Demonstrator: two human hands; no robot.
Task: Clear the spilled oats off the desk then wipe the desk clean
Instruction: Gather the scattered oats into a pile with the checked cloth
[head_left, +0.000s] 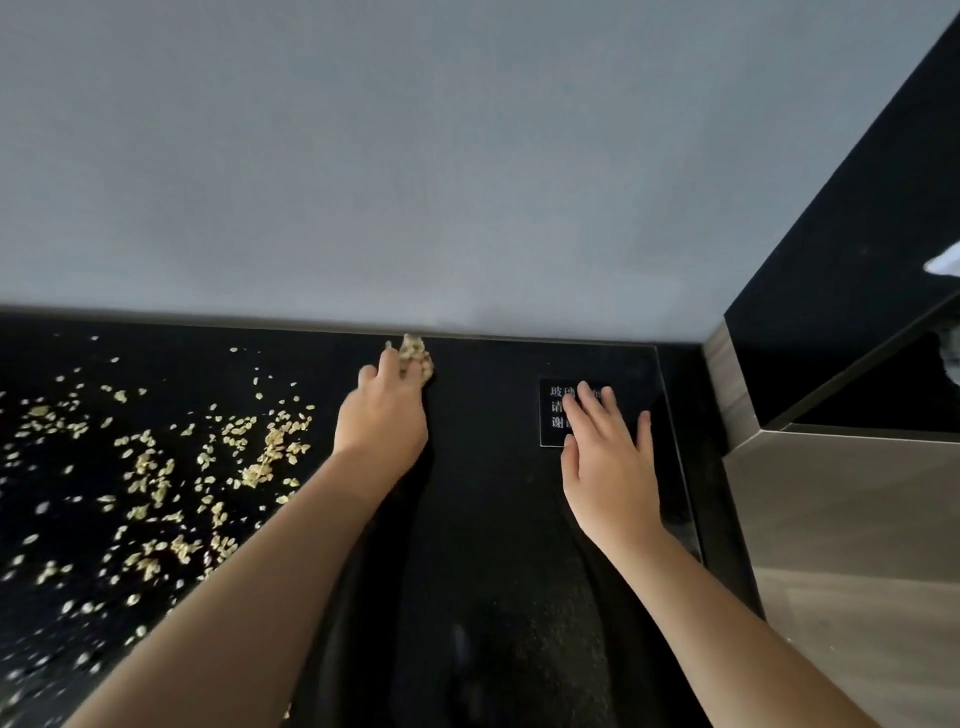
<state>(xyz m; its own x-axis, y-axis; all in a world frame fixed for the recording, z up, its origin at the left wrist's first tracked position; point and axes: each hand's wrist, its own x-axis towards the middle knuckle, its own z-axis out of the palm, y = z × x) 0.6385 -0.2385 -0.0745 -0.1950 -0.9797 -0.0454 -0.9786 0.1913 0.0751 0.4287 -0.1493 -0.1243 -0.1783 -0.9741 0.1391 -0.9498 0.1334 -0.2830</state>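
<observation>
Gathering barely started: left hand (383, 415) touches a small oat clump (415, 356), grip unclear; right hand (608, 467) flat, fingers spread; most oats (156, 467) lie left of both hands, counter (493, 519) apparently unwiped.

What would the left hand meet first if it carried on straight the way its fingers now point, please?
The left hand would first push into the small heap of oats right in front of it, then soon reach the grey wall at the back edge of the desk, though depth is hard to judge.
</observation>
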